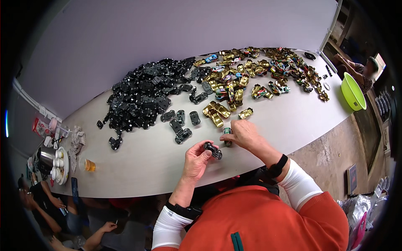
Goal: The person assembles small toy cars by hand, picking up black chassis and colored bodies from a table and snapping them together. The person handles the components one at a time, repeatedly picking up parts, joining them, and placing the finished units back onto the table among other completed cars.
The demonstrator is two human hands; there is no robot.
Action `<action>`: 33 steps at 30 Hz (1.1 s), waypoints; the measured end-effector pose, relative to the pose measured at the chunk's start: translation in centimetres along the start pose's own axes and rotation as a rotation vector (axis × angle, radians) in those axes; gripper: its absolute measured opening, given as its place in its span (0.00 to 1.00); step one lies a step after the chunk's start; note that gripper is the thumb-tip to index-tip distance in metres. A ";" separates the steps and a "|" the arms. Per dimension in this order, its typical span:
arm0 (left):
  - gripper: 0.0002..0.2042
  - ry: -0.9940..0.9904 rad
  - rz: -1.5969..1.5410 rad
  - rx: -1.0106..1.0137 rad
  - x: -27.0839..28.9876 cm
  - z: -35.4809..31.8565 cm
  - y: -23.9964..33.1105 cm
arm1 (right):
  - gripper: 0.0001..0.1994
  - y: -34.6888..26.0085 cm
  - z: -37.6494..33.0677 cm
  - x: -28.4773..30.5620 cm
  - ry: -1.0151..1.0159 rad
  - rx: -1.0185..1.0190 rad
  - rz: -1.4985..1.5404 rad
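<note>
My left hand [196, 160] grips a black toy-car chassis [213, 150] just above the pale table [142, 163]. My right hand [245, 134] rests on the table a little to the right, fingertips pinching a small green and gold toy-car body [227, 132]. Several loose black chassis [181, 125] lie just beyond my hands. A few gold car bodies [216, 112] sit behind my right hand.
A big heap of black chassis [142, 94] fills the table's far left. A spread of gold and coloured car bodies [268, 71] covers the far right. A green basin [352, 92] stands off the right end. Cups, a tray and a glass [89, 165] sit at the left end; other people sit nearby.
</note>
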State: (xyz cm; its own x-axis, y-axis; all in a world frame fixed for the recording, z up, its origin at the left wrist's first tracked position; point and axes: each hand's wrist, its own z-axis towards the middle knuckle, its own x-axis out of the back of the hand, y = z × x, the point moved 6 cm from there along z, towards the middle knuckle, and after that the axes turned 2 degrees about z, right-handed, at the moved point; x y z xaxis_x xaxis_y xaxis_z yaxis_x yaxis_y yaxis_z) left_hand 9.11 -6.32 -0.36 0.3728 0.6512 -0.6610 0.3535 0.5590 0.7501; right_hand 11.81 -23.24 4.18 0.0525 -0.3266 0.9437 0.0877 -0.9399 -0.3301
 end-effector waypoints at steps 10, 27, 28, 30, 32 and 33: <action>0.19 0.088 -0.140 -0.222 2.1 -0.8 3.0 | 0.08 0.6 -1.9 1.7 -0.065 -0.021 0.607; 0.19 0.070 -0.005 -0.215 0.1 0.2 3.0 | 0.14 -4.9 -3.7 3.3 0.171 0.264 0.913; 0.19 0.066 0.005 -0.214 0.0 0.3 3.0 | 0.14 -5.0 -3.8 3.4 0.178 0.282 0.913; 0.19 0.064 0.012 -0.207 -0.2 0.3 2.9 | 0.14 -5.1 -3.9 3.6 0.195 0.299 0.879; 0.19 0.062 0.031 -0.206 -0.5 0.2 2.9 | 0.14 -5.2 -4.1 3.9 0.197 0.296 0.854; 0.19 0.060 0.046 -0.210 -0.7 0.2 3.1 | 0.13 -5.4 -4.1 4.0 0.191 0.285 0.847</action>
State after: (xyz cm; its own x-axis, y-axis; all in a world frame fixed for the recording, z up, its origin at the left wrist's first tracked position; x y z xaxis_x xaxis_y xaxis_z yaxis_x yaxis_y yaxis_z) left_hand 10.10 -5.13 2.37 0.3309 0.7044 -0.6280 0.1480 0.6185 0.7718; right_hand 7.48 -19.91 9.80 0.0478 -0.9308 0.3623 0.3386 -0.3262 -0.8826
